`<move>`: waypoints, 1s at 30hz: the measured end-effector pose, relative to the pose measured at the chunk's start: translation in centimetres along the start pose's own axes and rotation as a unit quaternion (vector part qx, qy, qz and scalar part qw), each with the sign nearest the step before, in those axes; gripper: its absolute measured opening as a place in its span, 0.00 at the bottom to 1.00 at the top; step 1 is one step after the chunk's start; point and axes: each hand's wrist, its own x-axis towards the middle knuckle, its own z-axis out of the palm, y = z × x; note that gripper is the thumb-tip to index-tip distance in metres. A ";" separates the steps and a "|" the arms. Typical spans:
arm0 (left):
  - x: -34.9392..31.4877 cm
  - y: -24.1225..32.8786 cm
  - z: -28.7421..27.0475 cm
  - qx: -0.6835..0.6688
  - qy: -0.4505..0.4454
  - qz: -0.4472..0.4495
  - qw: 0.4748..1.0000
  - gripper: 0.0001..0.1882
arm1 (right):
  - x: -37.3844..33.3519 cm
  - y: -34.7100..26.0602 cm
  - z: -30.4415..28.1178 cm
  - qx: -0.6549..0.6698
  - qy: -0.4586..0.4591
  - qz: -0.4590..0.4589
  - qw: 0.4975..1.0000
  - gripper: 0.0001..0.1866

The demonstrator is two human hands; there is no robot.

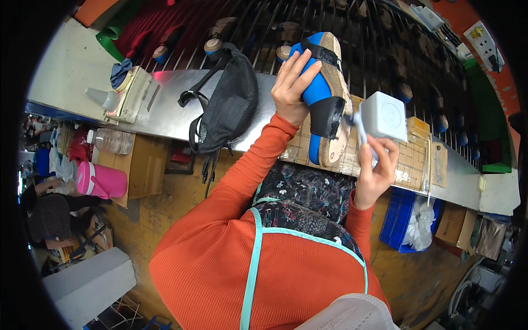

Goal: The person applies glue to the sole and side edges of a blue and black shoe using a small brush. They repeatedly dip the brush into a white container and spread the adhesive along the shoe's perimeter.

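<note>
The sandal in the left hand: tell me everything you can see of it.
The sandal sits on a smooth blue form, with two broad black straps across it and a thick, tan, cork-like sole. It is tipped sideways, pointing lengthwise away from the person, the sole's underside toward the right. The left hand grips its far part, fingers over the blue form. A pale-handled brush in the right hand is at the sole's edge; contact is unclear.

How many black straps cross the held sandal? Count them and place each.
2: an upper strap near the left hand and a lower strap nearer the right hand. Others may be hidden.
</note>
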 end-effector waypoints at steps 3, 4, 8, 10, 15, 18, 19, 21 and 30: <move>-0.1 -0.3 -0.3 0.017 -0.007 -0.010 1.000 0.29 | 0.7 0.1 0.6 0.032 -0.026 0.033 0.999 0.08; -0.1 -0.5 -0.5 0.026 -0.012 -0.016 0.999 0.29 | 0.3 -0.1 0.5 0.031 -0.048 0.041 0.998 0.08; -0.6 -1.3 -1.8 0.056 -0.040 -0.048 0.996 0.30 | -1.4 0.1 -1.2 0.072 -0.114 0.079 0.988 0.08; -0.8 -1.8 -2.3 0.051 -0.046 -0.055 0.996 0.28 | -2.1 1.2 -3.1 0.059 -0.078 0.110 0.989 0.08; -1.6 -2.2 -2.7 0.038 -0.066 -0.063 0.995 0.24 | -2.6 5.0 -9.4 -0.314 0.034 0.141 0.938 0.06; -2.5 -1.7 -1.9 0.022 -0.087 -0.078 0.993 0.25 | -2.7 6.9 -11.0 -0.504 0.007 0.102 0.858 0.05; -2.8 -1.4 -1.5 0.017 -0.092 -0.079 0.993 0.25 | -2.6 7.4 -11.0 -0.515 0.005 0.039 0.856 0.04; -3.4 -0.9 -1.0 0.016 -0.102 -0.083 0.991 0.25 | -2.5 7.8 -10.9 -0.540 -0.015 -0.011 0.842 0.03; -4.6 0.2 -0.1 0.029 -0.180 -0.067 0.981 0.30 | -1.3 5.3 -11.3 -0.301 -0.073 0.235 0.921 0.05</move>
